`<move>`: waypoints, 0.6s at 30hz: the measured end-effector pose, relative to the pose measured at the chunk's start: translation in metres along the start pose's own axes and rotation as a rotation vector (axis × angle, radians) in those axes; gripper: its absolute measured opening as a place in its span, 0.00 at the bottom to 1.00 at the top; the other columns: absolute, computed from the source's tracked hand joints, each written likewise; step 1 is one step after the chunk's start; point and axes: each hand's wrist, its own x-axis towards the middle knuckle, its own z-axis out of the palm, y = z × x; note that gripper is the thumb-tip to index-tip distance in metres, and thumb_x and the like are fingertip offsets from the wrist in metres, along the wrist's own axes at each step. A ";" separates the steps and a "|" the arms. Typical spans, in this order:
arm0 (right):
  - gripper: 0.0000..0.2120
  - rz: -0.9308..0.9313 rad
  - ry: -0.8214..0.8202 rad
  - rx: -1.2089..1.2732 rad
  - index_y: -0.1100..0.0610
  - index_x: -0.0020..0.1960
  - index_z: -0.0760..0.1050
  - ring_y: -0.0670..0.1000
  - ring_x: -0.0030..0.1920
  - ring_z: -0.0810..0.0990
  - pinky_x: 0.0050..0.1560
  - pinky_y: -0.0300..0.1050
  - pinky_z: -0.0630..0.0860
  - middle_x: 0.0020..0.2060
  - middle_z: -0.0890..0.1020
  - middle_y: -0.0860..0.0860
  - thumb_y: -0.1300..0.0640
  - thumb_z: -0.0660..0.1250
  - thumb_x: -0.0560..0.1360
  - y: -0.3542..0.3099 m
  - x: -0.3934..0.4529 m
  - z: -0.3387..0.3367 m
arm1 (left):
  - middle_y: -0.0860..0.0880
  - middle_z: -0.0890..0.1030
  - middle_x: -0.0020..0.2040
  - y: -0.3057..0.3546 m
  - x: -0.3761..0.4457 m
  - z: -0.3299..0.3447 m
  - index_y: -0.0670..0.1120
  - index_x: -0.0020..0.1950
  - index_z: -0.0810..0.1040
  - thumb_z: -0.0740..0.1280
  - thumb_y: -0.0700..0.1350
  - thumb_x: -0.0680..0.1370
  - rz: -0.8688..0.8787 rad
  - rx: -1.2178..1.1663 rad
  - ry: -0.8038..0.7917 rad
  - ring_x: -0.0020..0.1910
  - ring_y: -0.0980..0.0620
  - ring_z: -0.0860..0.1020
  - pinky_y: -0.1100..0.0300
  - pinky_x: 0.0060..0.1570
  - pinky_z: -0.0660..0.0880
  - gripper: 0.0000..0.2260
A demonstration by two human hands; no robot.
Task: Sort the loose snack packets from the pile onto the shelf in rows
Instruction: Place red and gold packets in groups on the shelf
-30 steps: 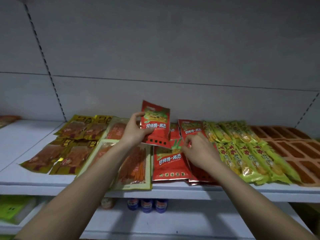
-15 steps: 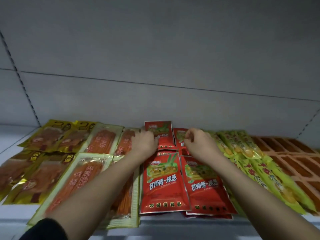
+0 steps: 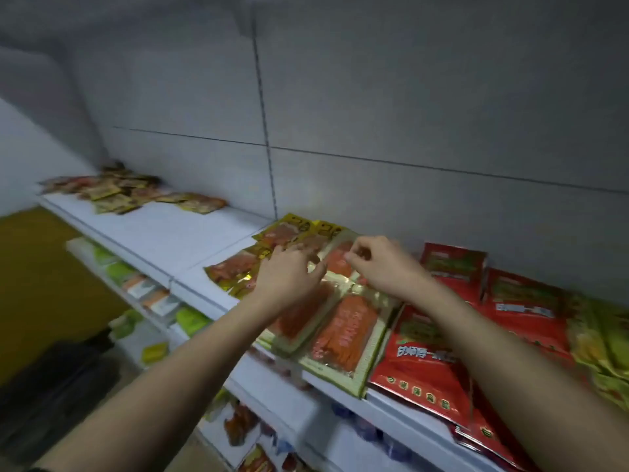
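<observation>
My left hand (image 3: 289,277) rests flat and my right hand (image 3: 381,267) hangs curled, empty, over clear orange snack packets (image 3: 343,332) on the shelf (image 3: 163,240).

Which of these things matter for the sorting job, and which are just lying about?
Part of the job:
loose packet pile
clear orange-snack packets
red packets
shelf
left hand
right hand

Just lying about:
lower-shelf goods
dark object on floor
</observation>
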 end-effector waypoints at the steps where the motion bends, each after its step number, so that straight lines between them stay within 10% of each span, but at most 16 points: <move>1: 0.11 -0.038 -0.024 0.004 0.52 0.40 0.77 0.54 0.43 0.81 0.43 0.48 0.74 0.37 0.82 0.50 0.47 0.65 0.78 -0.014 0.006 0.010 | 0.46 0.81 0.62 -0.017 -0.007 -0.008 0.53 0.59 0.82 0.59 0.61 0.81 -0.048 0.011 0.002 0.64 0.41 0.74 0.47 0.60 0.74 0.18; 18: 0.10 -0.271 -0.279 -0.155 0.50 0.49 0.77 0.54 0.48 0.79 0.46 0.48 0.75 0.47 0.82 0.49 0.46 0.61 0.78 -0.269 0.154 0.208 | 0.50 0.84 0.53 -0.349 -0.013 -0.089 0.54 0.58 0.82 0.59 0.60 0.81 -0.304 0.010 0.065 0.54 0.48 0.79 0.54 0.47 0.78 0.17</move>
